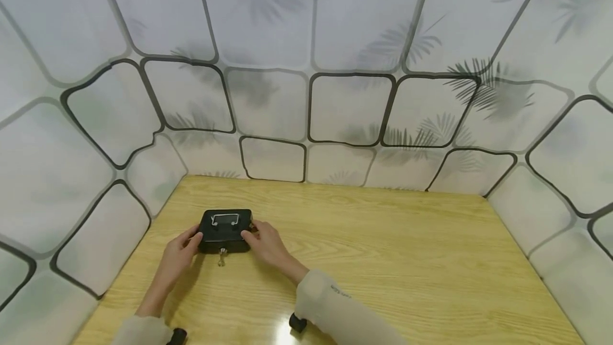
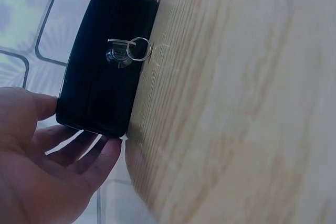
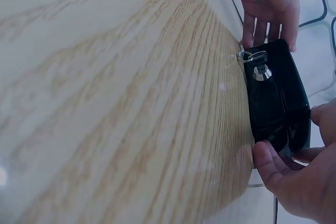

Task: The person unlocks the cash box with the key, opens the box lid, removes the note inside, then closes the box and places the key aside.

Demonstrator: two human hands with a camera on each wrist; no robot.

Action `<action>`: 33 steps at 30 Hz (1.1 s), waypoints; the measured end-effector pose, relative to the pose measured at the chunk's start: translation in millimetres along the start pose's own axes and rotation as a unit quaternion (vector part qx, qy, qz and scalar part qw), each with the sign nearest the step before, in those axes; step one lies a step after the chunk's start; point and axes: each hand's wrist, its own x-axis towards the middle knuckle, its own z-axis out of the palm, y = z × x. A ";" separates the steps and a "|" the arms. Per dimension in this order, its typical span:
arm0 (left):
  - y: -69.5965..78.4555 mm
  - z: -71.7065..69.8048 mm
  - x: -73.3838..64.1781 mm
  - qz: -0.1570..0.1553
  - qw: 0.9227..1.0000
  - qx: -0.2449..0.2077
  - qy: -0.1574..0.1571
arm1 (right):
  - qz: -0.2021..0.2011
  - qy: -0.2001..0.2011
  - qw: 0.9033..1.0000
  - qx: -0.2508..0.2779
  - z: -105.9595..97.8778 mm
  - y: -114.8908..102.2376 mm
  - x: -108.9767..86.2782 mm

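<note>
A small black cash box with a wire handle on its lid sits on the wooden table, lid down. In its front is a silver lock with a key and a key ring. My left hand grips the left end, its thumb at the top edge and its fingers against the side, as the left wrist view shows. At the opposite end, my right hand holds the box between thumb and fingers. The back of the box is hidden.
The wood-grained table stretches away to the right of the box. Patterned white cloth walls enclose it at the back and both sides. Each sleeve cuff carries a dark wrist device, one of them below the right forearm.
</note>
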 end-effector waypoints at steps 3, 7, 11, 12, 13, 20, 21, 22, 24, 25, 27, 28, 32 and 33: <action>1.8 1.5 0.4 -0.004 1.000 0.001 0.002 | -0.004 0.003 1.000 -0.005 -0.5 0.5 0.8; 1.6 1.1 0.8 -0.015 1.000 0.006 0.005 | -0.013 0.002 1.000 -0.006 -0.1 0.6 0.9; 1.0 1.9 1.5 -0.018 1.000 0.002 0.008 | -0.017 0.001 1.000 -0.010 -1.8 1.1 0.0; 1.6 2.5 1.6 -0.017 1.000 -0.002 0.008 | -0.016 0.000 1.000 -0.012 -2.9 1.0 -0.8; 2.4 3.4 1.7 -0.017 1.000 -0.005 0.007 | -0.015 0.000 1.000 -0.013 -4.0 1.3 -1.4; 9.9 11.6 1.4 -0.015 0.999 -0.028 -0.008 | -0.006 -0.001 1.000 -0.012 -16.8 3.1 -10.2; 10.8 12.7 0.9 -0.016 0.999 -0.028 -0.009 | -0.004 -0.001 1.000 -0.013 -18.3 3.9 -11.2; 11.2 13.8 0.6 -0.016 0.999 -0.026 -0.009 | -0.003 -0.002 1.000 -0.014 -19.6 4.9 -12.0; 12.3 16.5 0.1 -0.013 1.000 -0.023 -0.007 | -0.005 -0.004 1.000 -0.013 -22.6 7.2 -13.9; 12.8 18.1 -0.3 -0.010 1.000 -0.022 -0.007 | -0.002 -0.006 1.000 -0.012 -24.2 8.3 -15.0; 14.1 22.0 -1.2 -0.003 1.000 -0.020 -0.007 | 0.002 -0.010 1.000 -0.010 -28.1 10.9 -17.7; 15.0 24.3 -1.7 0.000 1.000 -0.022 -0.008 | 0.002 -0.011 1.000 -0.008 -30.6 12.2 -19.4; 22.1 35.5 -5.3 0.013 0.999 -0.032 -0.019 | 0.004 -0.010 1.000 -0.005 -43.2 16.9 -28.1; 24.1 38.6 -6.6 0.014 0.999 -0.037 -0.023 | 0.001 -0.010 1.000 -0.005 -46.7 18.1 -30.5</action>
